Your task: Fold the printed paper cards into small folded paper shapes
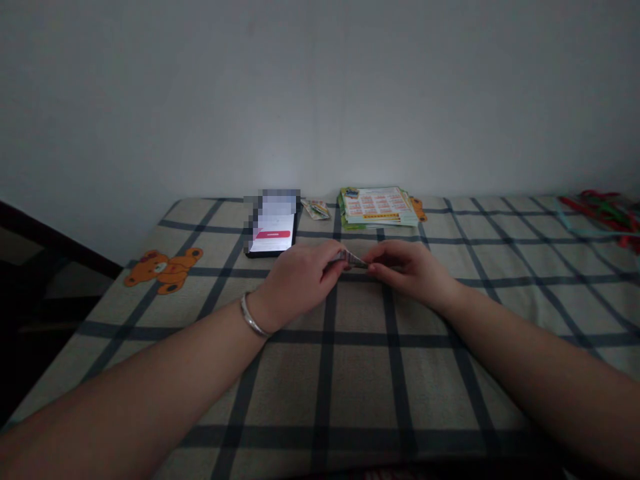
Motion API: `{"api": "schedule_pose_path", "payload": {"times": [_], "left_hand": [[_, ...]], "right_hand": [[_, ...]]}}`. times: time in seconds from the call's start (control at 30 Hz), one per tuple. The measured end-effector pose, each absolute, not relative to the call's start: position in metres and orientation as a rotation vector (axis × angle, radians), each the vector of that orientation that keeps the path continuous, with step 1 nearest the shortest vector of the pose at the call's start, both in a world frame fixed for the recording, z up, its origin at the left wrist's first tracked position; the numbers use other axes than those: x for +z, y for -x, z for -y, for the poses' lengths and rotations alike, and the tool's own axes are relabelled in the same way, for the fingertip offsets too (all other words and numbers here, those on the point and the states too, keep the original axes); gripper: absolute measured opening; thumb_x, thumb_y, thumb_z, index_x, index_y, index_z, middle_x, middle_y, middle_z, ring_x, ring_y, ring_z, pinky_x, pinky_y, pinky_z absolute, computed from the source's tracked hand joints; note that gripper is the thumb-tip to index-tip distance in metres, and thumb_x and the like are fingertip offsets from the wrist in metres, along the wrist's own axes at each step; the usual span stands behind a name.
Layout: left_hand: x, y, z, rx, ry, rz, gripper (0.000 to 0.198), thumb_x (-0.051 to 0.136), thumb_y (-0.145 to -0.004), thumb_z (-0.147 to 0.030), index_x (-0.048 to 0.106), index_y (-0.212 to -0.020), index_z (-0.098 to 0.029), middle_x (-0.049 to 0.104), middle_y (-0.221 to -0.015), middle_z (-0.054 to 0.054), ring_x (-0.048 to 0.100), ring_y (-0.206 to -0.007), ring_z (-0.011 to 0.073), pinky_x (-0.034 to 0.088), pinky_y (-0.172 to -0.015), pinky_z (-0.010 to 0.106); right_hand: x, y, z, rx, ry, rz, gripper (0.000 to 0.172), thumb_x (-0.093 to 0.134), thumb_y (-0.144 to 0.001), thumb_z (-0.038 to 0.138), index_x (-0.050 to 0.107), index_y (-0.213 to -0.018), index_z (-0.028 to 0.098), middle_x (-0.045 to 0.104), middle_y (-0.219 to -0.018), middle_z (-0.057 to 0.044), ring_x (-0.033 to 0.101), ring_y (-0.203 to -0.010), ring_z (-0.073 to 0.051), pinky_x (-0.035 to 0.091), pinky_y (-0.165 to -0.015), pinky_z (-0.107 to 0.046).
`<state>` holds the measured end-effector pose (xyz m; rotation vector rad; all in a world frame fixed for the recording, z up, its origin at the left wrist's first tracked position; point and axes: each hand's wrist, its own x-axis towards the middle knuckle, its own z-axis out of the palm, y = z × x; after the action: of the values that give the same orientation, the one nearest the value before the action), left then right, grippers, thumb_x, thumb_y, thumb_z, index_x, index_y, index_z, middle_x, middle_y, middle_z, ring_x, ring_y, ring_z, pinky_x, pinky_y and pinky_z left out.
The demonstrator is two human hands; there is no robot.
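Between my two hands is a small folded piece of printed paper (355, 260), narrowing toward its right end. My left hand (305, 277), with a silver bangle (251, 317) at the wrist, pinches its left end between thumb and fingers. The thumb and index finger of my right hand (413, 270) close on its right tip. Part of the paper is hidden by the left fingers. Behind the hands lies a stack of printed cards (377, 207). Left of that stack, a small folded paper piece (317, 210) rests on the cloth.
A phone with a lit screen (273, 227) lies behind my left hand. The checked cloth (360, 387) covers the table, which meets a pale wall (320, 100). A bear-shaped figure (164, 268) is at the left edge. Red and green items (605, 213) lie at the far right.
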<state>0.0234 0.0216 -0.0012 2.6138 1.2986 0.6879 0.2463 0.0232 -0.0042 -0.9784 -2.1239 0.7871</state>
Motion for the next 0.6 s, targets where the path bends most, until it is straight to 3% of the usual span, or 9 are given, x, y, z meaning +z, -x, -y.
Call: {"api": "schedule_pose_path", "payload": {"times": [0.1, 0.43, 0.6], "left_hand": [[0.000, -0.024, -0.022, 0.677, -2.620, -1.296, 0.014, 0.048, -0.093, -0.025, 0.060, -0.097, -0.018, 0.066, -0.086, 0.003, 0.062, -0.081, 0.0199, 0.043, -0.070, 0.031], [-0.004, -0.023, -0.026, 0.876, -2.383, -1.245, 0.017, 0.056, -0.090, -0.032, 0.061, -0.101, -0.021, 0.068, -0.091, -0.001, 0.063, -0.080, 0.0147, 0.044, -0.066, 0.025], [-0.003, -0.021, -0.027, 0.952, -2.352, -1.287, 0.013, 0.060, -0.086, -0.028, 0.065, -0.095, -0.020, 0.068, -0.084, -0.002, 0.062, -0.071, 0.0131, 0.046, -0.063, 0.024]], "right_hand": [[-0.007, -0.244, -0.025, 0.856, 1.013, 2.082, 0.010, 0.061, -0.082, 0.026, 0.067, -0.087, 0.019, 0.068, -0.078, -0.002, 0.061, -0.068, -0.014, 0.048, -0.060, -0.025], [-0.012, -0.247, -0.030, 0.586, 1.206, 2.017, 0.008, 0.060, -0.081, 0.027, 0.063, -0.082, 0.019, 0.064, -0.072, -0.001, 0.058, -0.062, -0.014, 0.045, -0.055, -0.025], [-0.010, -0.253, -0.029, 0.443, 1.289, 2.139, 0.004, 0.061, -0.079, 0.024, 0.061, -0.080, 0.020, 0.063, -0.068, 0.000, 0.058, -0.061, -0.014, 0.043, -0.055, -0.025]]}}
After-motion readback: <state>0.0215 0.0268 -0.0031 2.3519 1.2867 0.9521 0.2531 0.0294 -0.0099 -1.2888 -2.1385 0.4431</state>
